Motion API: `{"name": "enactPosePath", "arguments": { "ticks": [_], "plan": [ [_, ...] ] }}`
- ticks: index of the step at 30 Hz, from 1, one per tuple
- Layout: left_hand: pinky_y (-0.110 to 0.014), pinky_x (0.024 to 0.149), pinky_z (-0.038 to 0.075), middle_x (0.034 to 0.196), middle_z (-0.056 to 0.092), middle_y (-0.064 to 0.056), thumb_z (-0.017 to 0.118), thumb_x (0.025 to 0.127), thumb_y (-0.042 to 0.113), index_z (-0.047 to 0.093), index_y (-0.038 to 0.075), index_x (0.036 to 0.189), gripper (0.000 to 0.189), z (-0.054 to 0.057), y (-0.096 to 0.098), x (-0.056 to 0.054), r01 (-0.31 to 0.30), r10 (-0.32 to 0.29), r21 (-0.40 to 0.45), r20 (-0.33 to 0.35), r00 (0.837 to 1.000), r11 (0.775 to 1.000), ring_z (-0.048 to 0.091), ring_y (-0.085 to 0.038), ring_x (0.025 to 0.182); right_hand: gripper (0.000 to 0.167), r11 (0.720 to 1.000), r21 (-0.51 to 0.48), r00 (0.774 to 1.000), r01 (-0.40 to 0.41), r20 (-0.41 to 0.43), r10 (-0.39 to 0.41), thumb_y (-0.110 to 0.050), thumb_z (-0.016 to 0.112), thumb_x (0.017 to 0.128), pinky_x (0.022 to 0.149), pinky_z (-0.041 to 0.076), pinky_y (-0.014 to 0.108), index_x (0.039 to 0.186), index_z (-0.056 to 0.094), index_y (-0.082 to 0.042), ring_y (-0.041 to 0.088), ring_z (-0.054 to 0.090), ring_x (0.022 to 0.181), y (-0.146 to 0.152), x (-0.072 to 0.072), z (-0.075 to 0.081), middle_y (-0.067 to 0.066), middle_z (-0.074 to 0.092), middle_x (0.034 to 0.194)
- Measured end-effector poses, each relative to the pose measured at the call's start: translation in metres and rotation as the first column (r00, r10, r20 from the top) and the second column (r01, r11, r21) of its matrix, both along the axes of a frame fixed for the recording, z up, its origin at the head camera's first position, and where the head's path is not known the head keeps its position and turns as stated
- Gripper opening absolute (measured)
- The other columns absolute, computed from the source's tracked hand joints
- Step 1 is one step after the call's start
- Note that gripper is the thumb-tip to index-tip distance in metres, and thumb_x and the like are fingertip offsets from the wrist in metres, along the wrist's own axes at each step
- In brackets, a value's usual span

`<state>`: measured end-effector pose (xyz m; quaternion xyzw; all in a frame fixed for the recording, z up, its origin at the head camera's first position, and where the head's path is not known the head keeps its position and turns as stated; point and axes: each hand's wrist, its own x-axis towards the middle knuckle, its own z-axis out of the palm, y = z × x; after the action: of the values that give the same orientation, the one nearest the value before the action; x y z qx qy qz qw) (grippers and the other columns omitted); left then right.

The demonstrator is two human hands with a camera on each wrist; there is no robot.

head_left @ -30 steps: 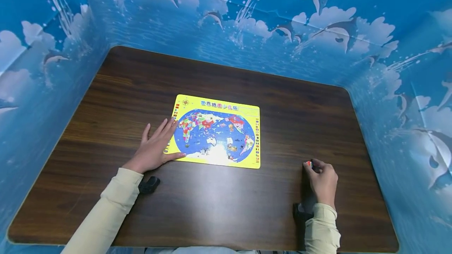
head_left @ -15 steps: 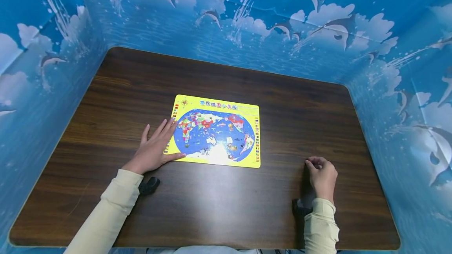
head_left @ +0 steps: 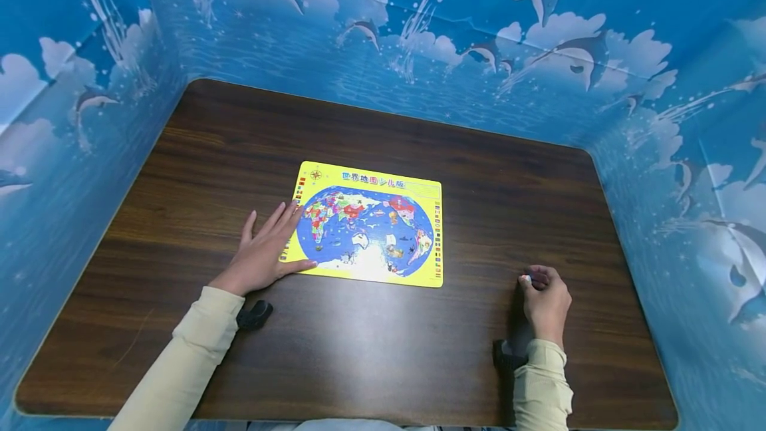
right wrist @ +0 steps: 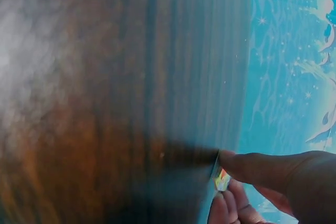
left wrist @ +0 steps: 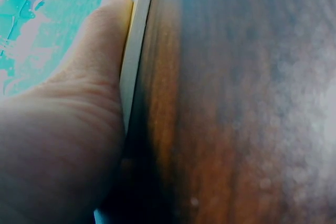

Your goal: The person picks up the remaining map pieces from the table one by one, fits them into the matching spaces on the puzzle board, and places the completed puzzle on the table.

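A yellow-bordered world map puzzle board [head_left: 421,278] lies flat on the dark wooden table. My left hand [head_left: 263,251] rests on the board's left edge with its fingers spread and straight. In the left wrist view, the thumb [left wrist: 97,40] lies along the edge of the board. To the right of the board, my right hand [head_left: 547,298] pinches a small puzzle piece [right wrist: 222,180] between thumb and fingers. Its printed face has bright colours, but most of it is hidden by the fingers.
Brown wood grain covers the table [head_left: 371,338], which has rounded corners. A blue curtain [head_left: 269,52] with dolphins and clouds surrounds its back and sides. Glare falls on the lower part of the map. Black wrist cameras sit at both cuffs.
The fingers of my right hand shift around the small piece: its red face showed, went out of sight, and now a pale bit shows. My left hand stays on the board.
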<state>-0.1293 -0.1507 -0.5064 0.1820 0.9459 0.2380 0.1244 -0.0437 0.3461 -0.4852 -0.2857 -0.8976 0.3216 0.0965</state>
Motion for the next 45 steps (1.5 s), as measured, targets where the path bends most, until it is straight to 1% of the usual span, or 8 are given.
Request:
{"name": "enactPosePath", "arguments": {
  "ticks": [4, 12, 17, 20, 23, 28, 36, 45],
  "plan": [
    [-0.066, 0.12, -0.013, 0.173, 0.007, -0.014, 0.072, 0.088, 0.064, 0.012, 0.009, 0.167, 0.113, 0.001, 0.0, 0.0, 0.0, 0.0, -0.005, -0.002, 1.0, 1.0, 0.001, -0.035, 0.16, 0.023, 1.0, 0.002, 1.0, -0.006, -0.015, 0.006, -0.001, 0.075, 0.093, 0.066, 0.033, 0.007, 0.114, 0.069, 0.005, 0.031, 0.068, 0.093, 0.0, 0.0, 0.0, 0.027, 0.072, 0.111],
    [-0.066, 0.12, -0.013, 0.173, 0.008, -0.015, 0.073, 0.088, 0.062, 0.012, 0.009, 0.167, 0.113, 0.002, 0.0, 0.001, -0.004, 0.004, -0.002, 0.001, 1.0, 1.0, 0.002, -0.036, 0.16, 0.015, 0.997, 0.061, 0.998, -0.042, -0.046, 0.045, -0.011, 0.083, 0.089, 0.059, 0.037, 0.009, 0.097, 0.077, 0.0, -0.008, 0.054, 0.068, -0.001, 0.0, -0.001, 0.018, 0.076, 0.09],
    [-0.066, 0.12, -0.013, 0.173, 0.009, -0.015, 0.074, 0.088, 0.061, 0.012, 0.008, 0.167, 0.113, 0.003, 0.0, 0.002, -0.005, 0.005, -0.002, 0.0, 1.0, 1.0, 0.002, -0.037, 0.159, 0.016, 0.997, -0.034, 0.991, -0.074, -0.112, 0.069, -0.01, 0.081, 0.091, 0.056, 0.045, 0.008, 0.097, 0.076, 0.004, -0.014, 0.057, 0.062, -0.014, -0.006, 0.001, 0.02, 0.077, 0.09],
    [-0.066, 0.12, -0.013, 0.173, 0.009, -0.015, 0.074, 0.088, 0.061, 0.013, 0.008, 0.166, 0.113, 0.004, -0.001, 0.002, -0.008, 0.008, 0.001, 0.001, 1.0, 1.0, 0.002, -0.037, 0.159, 0.015, 0.991, -0.066, 0.986, -0.115, -0.128, 0.106, -0.009, 0.079, 0.093, 0.058, 0.047, 0.007, 0.1, 0.076, 0.004, -0.01, 0.063, 0.066, -0.025, -0.014, 0.006, 0.021, 0.077, 0.093],
    [-0.066, 0.12, -0.013, 0.173, 0.008, -0.015, 0.073, 0.088, 0.062, 0.013, 0.008, 0.166, 0.113, 0.003, -0.002, 0.003, -0.01, 0.01, -0.003, 0.0, 1.0, 1.0, 0.002, -0.036, 0.159, 0.016, 0.98, -0.089, 0.978, -0.178, -0.127, 0.166, -0.009, 0.075, 0.096, 0.061, 0.047, 0.007, 0.105, 0.077, 0.004, 0.005, 0.073, 0.075, -0.038, -0.023, 0.012, 0.021, 0.077, 0.097],
    [-0.067, 0.12, -0.012, 0.173, 0.009, -0.014, 0.072, 0.088, 0.063, 0.013, 0.009, 0.167, 0.112, 0.002, -0.001, 0.003, -0.003, 0.003, -0.008, -0.003, 1.0, 1.0, 0.003, -0.036, 0.159, 0.023, 0.93, -0.255, 0.963, -0.266, -0.111, 0.245, -0.005, 0.065, 0.102, 0.071, 0.054, 0.009, 0.119, 0.072, 0.009, 0.031, 0.077, 0.094, -0.061, -0.036, 0.019, 0.027, 0.075, 0.109],
    [-0.065, 0.12, -0.014, 0.174, 0.006, -0.012, 0.071, 0.087, 0.065, 0.011, 0.01, 0.167, 0.114, -0.001, -0.001, 0.0, 0.008, -0.008, -0.034, -0.014, 1.0, 0.999, 0.002, -0.035, 0.16, 0.03, 0.856, -0.393, 0.942, -0.335, -0.127, 0.31, -0.002, 0.065, 0.101, 0.083, 0.059, 0.028, 0.129, 0.067, 0.009, 0.035, 0.076, 0.1, -0.099, -0.054, 0.025, 0.028, 0.072, 0.117],
    [-0.065, 0.12, -0.014, 0.174, 0.007, -0.013, 0.072, 0.087, 0.066, 0.012, 0.009, 0.167, 0.114, 0.002, -0.002, 0.002, -0.001, 0.001, -0.033, -0.004, 1.0, 0.999, 0.002, -0.035, 0.16, 0.025, 0.843, -0.338, 0.908, -0.418, -0.139, 0.395, -0.003, 0.068, 0.099, 0.082, 0.062, 0.038, 0.123, 0.072, 0.004, 0.032, 0.076, 0.094, -0.138, -0.072, 0.032, 0.023, 0.074, 0.106]
  ]
}}
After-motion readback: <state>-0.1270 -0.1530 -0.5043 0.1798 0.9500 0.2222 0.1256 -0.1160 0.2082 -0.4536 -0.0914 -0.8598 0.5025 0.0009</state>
